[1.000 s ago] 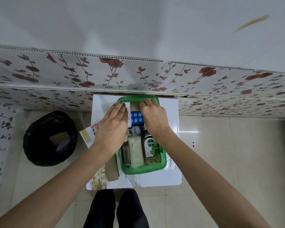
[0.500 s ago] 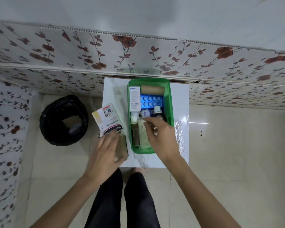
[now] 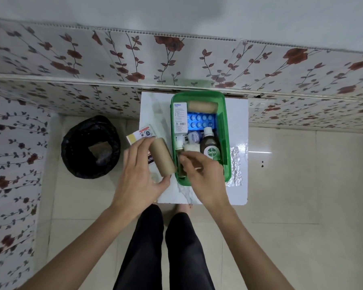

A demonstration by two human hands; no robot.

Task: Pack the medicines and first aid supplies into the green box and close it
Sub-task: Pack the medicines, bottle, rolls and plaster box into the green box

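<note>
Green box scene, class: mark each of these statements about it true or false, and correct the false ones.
1. The left hand holds a brown roll. True.
2. The green box is closed. False: it is open, no lid on it.
3. A Dettol bottle lies in the box. True.
4. The right hand is over the bin. False: it is over the box's near end.
5. A second roll lies at the box's far end. True.
</note>
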